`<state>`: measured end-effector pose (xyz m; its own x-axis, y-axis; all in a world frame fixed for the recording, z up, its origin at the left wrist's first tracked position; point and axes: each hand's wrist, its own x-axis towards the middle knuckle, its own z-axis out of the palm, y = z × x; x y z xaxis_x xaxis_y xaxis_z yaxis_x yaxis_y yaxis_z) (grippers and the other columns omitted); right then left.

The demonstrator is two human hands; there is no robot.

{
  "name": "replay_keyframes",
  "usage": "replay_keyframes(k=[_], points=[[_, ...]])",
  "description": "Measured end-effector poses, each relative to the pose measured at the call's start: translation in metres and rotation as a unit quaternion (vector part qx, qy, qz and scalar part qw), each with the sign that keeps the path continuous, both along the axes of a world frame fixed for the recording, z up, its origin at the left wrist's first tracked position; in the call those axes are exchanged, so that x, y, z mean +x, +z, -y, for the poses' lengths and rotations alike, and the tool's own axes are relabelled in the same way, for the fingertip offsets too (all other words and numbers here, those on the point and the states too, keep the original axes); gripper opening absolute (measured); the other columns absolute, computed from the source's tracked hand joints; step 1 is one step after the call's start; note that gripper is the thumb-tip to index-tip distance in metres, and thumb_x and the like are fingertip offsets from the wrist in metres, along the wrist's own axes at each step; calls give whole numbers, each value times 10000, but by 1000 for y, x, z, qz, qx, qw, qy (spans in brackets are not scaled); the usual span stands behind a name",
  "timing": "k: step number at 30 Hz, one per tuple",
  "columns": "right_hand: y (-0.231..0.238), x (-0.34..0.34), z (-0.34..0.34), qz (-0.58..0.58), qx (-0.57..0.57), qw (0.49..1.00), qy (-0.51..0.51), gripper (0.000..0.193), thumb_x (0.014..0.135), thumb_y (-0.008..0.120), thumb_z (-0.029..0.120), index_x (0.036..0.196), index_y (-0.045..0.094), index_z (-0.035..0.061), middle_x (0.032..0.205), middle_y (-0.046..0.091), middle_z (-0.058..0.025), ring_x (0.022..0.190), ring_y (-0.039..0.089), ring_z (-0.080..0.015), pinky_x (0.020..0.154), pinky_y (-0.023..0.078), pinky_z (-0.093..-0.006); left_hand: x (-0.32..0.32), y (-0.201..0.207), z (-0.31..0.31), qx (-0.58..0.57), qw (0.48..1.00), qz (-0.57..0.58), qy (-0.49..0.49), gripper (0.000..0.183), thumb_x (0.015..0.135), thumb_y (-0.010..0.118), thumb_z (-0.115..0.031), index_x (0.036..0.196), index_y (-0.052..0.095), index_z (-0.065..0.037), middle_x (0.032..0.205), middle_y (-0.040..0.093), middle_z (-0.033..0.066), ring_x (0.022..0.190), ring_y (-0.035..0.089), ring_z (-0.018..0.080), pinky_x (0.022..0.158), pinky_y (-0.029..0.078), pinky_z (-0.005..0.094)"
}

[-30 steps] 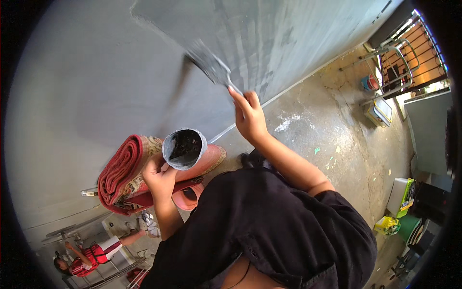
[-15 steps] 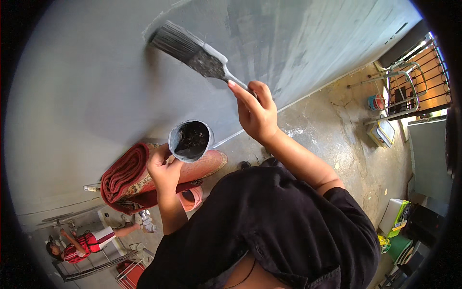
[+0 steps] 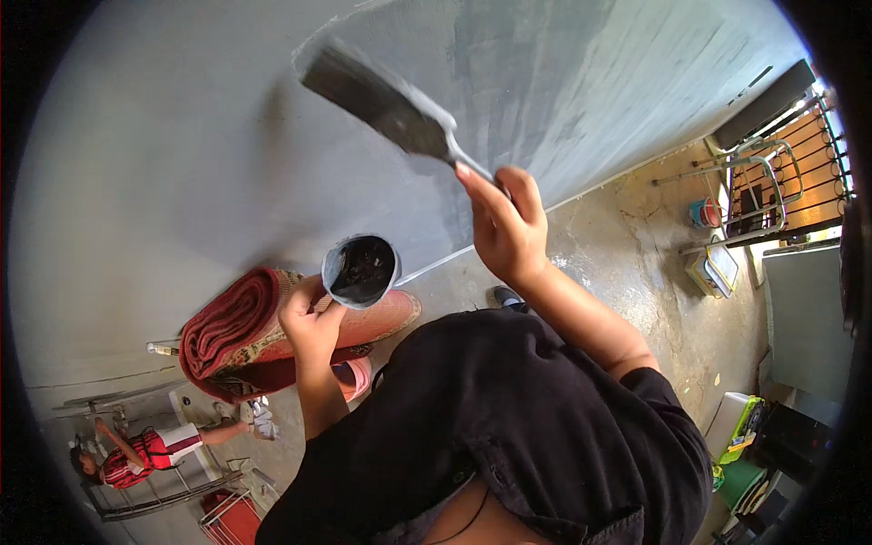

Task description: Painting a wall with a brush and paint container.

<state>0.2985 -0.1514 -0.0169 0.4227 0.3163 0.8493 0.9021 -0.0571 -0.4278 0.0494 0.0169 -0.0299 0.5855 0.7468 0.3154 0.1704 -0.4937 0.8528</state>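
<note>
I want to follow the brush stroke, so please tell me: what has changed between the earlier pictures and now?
The right hand has swept the wide, dark-bristled flat paintbrush upward and to the left across the grey wall; the bristles were lower and nearer the hand a second ago. The left hand still holds the small round cup of dark paint, in about the same place. The rolled red carpet has stayed put.

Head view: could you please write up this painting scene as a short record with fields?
Right hand: grips the handle of a wide flat paintbrush with dark bristles, bristles against the wall
Left hand: fingers around a small round can of dark paint, upright
Wall: grey painted wall, darker streaked patch right of the brush
Floor: rolled red rug on stained concrete floor
Nearby: another person at lower left
</note>
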Motion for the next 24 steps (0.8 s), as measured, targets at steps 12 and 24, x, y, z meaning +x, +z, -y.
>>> replay_keyframes(k=[12,24], points=[[-47,-28,34,-65,-75,994,-36,536,762,679,-118,1236,692,131,976,546,-139,763,596,-259,649,519,-340,-18,-13,0,-13,1000,22,8,275,703,799,48,960,702,32,877,732,72,823,681,140,779,527,292],[1,-38,-4,-117,-35,992,-3,500,820,668,-105,1262,675,130,967,520,-120,732,539,-224,653,490,-300,-40,-12,-2,-26,999,36,12,253,687,825,0,909,704,16,817,702,69,760,648,141,706,499,295]])
